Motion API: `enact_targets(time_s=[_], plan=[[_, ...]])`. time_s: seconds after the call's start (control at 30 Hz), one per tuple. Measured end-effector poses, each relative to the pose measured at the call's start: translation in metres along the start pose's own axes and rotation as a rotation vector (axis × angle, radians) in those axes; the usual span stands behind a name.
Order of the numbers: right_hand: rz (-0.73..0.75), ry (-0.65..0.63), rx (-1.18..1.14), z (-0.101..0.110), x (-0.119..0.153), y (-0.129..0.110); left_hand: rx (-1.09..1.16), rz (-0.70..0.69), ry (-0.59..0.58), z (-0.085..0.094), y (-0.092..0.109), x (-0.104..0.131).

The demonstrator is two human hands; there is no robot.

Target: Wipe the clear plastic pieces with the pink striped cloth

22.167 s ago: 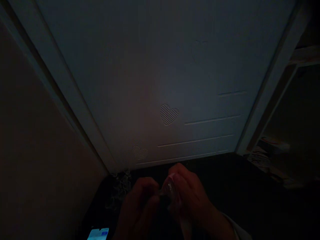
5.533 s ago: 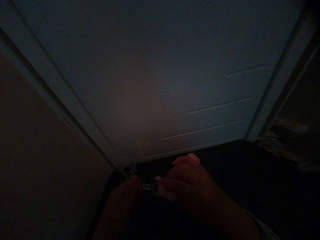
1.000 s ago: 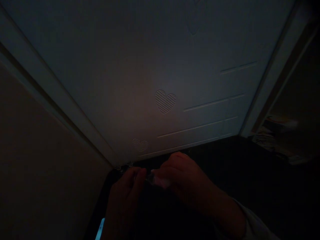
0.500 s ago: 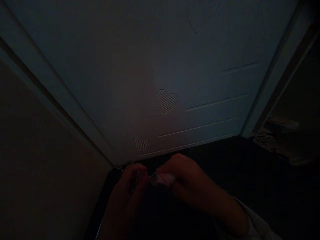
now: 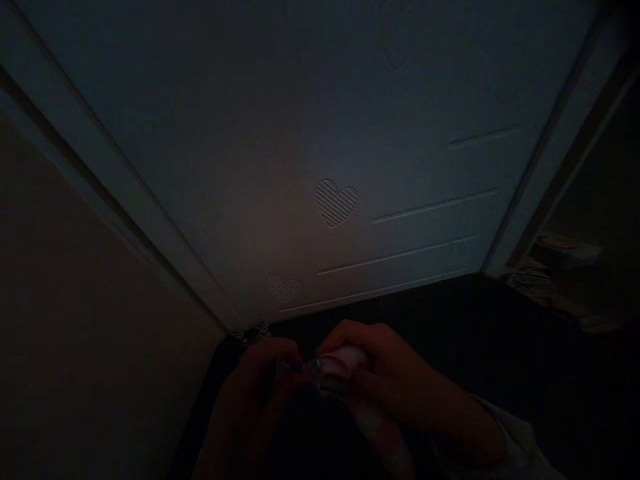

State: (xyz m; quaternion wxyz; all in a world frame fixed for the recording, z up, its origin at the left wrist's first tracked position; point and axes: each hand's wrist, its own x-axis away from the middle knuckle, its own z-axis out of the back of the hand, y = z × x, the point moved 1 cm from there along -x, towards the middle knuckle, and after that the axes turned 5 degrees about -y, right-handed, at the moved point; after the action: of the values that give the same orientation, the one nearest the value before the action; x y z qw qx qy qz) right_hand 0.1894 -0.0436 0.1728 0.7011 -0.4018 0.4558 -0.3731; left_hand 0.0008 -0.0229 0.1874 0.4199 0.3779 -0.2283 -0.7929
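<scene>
The picture is very dark. My left hand (image 5: 265,383) is closed at the lower middle, its fingers curled round a small shiny item (image 5: 281,369) that I cannot make out. Just to its right, my right hand (image 5: 383,367) pinches a pale pinkish item (image 5: 340,363), perhaps cloth or soft plastic. Part of that item, or something pale like it, hangs below the right palm. Between the two hands a small glint shows at the pale item's left end. The fingertips of both hands are close together.
A pale door (image 5: 240,167) with engraved hearts and lines stands ahead. A wall (image 5: 75,320) runs along the left. Small items (image 5: 263,328) lie at the door's lower left corner. Papers or packets (image 5: 550,280) lie at the right, beyond the door frame (image 5: 545,160). The floor is dark.
My right hand has turned and moved slightly down and right. More of the pale item shows, with a length now hanging below that hand. My left hand has shifted slightly.
</scene>
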Motion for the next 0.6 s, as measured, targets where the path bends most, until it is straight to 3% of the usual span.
enact_targets(time_s=[0.17, 0.33, 0.43, 0.6], plan=[[0.072, 0.076, 0.147, 0.001, 0.0, 0.001, 0.047, 0.122, 0.069, -0.008, 0.005, -0.003], [0.316, 0.208, 0.423, 0.001, 0.0, 0.006, 0.294, 0.354, 0.071, -0.024, 0.003, -0.013], [0.412, 0.238, 0.527, -0.001, 0.001, 0.012, 0.543, 0.373, 0.073, -0.035, 0.001, -0.016], [0.5, 0.309, 0.652, -0.002, 0.001, 0.016, 0.65, 0.338, 0.086, -0.049, 0.007, -0.018]])
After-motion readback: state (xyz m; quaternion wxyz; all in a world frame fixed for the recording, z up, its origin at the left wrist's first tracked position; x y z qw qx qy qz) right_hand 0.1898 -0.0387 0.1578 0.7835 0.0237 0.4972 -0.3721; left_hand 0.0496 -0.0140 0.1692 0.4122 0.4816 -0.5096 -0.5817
